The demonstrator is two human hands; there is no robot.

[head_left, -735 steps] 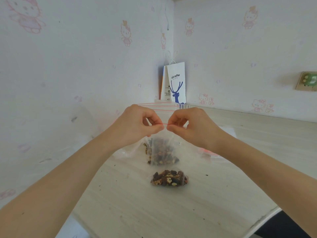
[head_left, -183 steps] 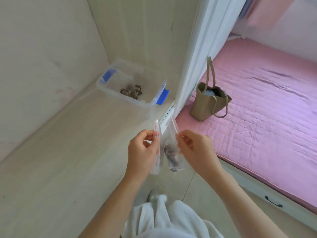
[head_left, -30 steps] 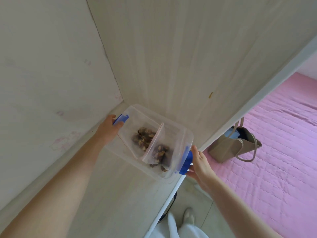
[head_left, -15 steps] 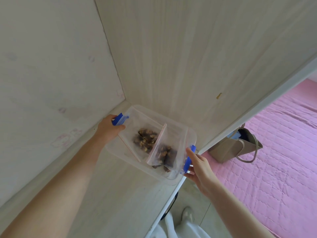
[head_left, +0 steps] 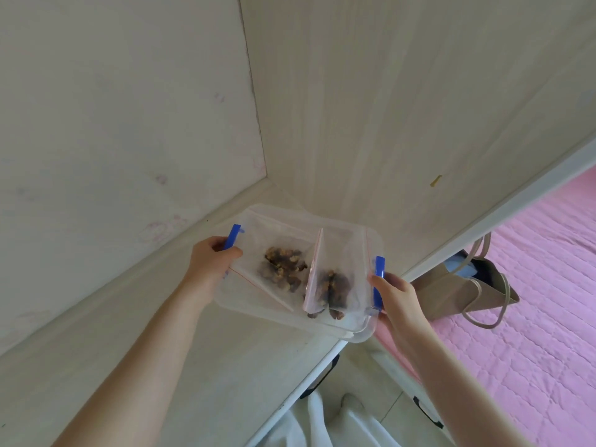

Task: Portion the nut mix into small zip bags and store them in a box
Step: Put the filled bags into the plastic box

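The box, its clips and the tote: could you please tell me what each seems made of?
Box: clear, faintly frosted plastic; the bags show through it. Clips: opaque blue plastic, smooth. Tote: beige, perhaps faux leather or coated cloth; it stands stiffly, matte.

A clear plastic box (head_left: 274,317) with blue clips (head_left: 379,272) sits at the pale surface (head_left: 193,366) edge. It holds a flat red-lined zip bag of nuts (head_left: 283,269) and a second bag (head_left: 335,288) leaning beside it.

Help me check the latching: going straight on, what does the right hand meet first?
The blue latch on the box's right end; the right hand's thumb seems to touch it.
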